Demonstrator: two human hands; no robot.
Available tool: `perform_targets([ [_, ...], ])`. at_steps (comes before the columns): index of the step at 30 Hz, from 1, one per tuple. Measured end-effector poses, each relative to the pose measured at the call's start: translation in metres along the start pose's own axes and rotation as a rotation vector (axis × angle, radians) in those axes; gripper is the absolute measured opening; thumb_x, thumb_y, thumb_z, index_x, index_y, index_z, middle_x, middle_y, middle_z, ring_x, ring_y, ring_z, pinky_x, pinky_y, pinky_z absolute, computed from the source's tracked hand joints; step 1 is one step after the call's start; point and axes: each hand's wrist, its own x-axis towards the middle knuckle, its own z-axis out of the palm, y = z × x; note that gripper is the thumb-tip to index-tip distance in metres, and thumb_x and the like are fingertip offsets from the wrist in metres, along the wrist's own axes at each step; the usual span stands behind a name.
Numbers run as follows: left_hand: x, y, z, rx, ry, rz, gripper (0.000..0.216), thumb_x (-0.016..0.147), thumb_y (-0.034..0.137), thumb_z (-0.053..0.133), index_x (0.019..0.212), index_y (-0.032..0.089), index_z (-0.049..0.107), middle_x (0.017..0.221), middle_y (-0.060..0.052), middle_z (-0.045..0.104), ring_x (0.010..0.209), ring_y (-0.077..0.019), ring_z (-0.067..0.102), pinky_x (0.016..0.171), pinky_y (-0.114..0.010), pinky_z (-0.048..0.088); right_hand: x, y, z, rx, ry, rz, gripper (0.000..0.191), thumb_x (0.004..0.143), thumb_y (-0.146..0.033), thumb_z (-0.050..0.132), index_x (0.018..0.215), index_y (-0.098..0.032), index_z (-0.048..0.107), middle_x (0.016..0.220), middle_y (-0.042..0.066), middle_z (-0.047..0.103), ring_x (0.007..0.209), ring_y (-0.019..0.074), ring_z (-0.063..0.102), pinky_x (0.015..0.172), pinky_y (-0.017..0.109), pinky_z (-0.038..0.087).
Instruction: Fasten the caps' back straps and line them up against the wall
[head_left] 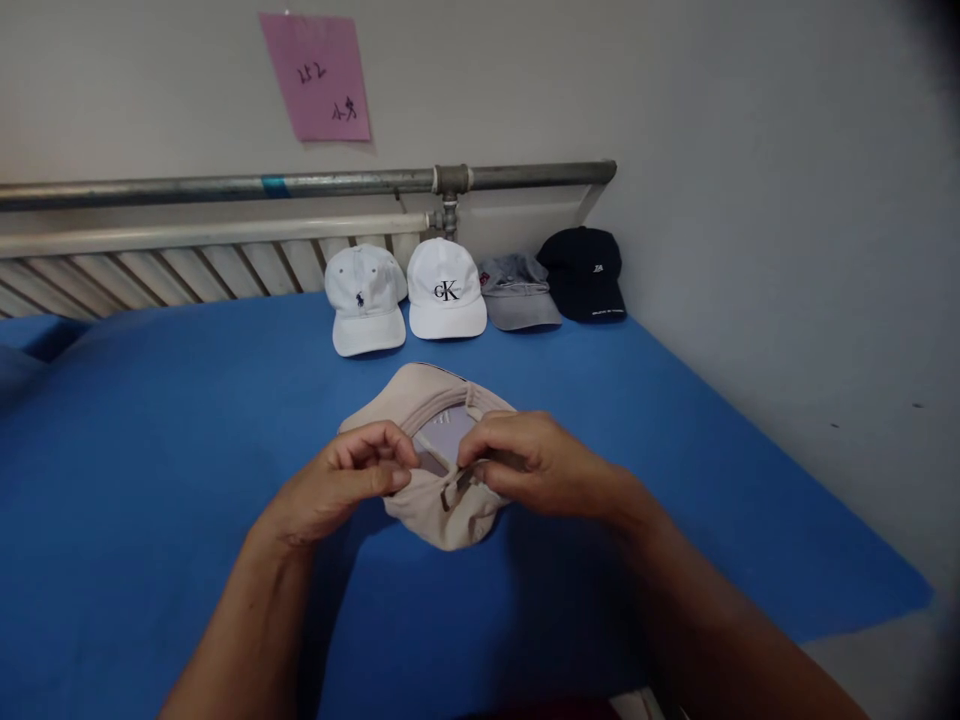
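Note:
A beige baseball cap [442, 525] is held over the blue surface, its inside turned up and its brim pointing away from me to the far left. My left hand [341, 480] pinches the cap's rear edge between thumb and fingers. At the back opening, my right hand [536, 460] has its fingers closed at the adjusting strap [457, 488], close to a small buckle. The right fingertips partly hide the strap, so how far it is threaded cannot be made out. Pale lining shows inside the cap.
Along the back stand a white cap with a small horse logo [365, 295], a white lettered cap [447, 290], a grey cap [521, 290] and a black cap [583, 275]. Behind them are a radiator [225, 270] and metal pipe [352, 184]. Pink paper [316, 78] hangs on the wall.

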Motion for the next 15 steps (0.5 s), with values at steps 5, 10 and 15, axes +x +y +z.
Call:
perform_targets([
  [5,0.002,0.001,0.001,-0.001,-0.015,0.041,0.015,0.071,0.022,0.076,0.076,0.016,0.064,0.081,-0.002,0.062,0.074,-0.0117,0.053,0.063,-0.021,0.040,0.001,-0.002,0.004,0.000,0.038,-0.022,0.024,0.074,-0.002,0.051,0.082,-0.019,0.066,0.077,-0.001,0.069,0.072,0.0117,0.060,0.072,0.024,0.046],
  [10,-0.001,0.010,0.005,0.245,0.065,0.105,0.010,0.082,0.027,0.068,0.087,0.019,0.067,0.096,-0.005,0.065,0.084,-0.0152,0.057,0.069,-0.024,0.044,-0.001,-0.006,0.000,0.025,0.095,-0.013,0.024,0.073,-0.002,0.051,0.081,-0.019,0.066,0.078,-0.001,0.070,0.071,0.0117,0.061,0.068,0.023,0.046],
  [15,-0.007,0.020,0.013,0.594,-0.007,0.305,0.017,0.084,0.031,0.066,0.098,0.023,0.070,0.118,-0.008,0.061,0.115,-0.0249,0.052,0.097,-0.035,0.041,-0.003,-0.008,-0.004,-0.036,0.218,-0.036,0.026,0.072,-0.001,0.050,0.080,-0.020,0.066,0.077,0.000,0.070,0.072,0.0129,0.061,0.069,0.024,0.047],
])
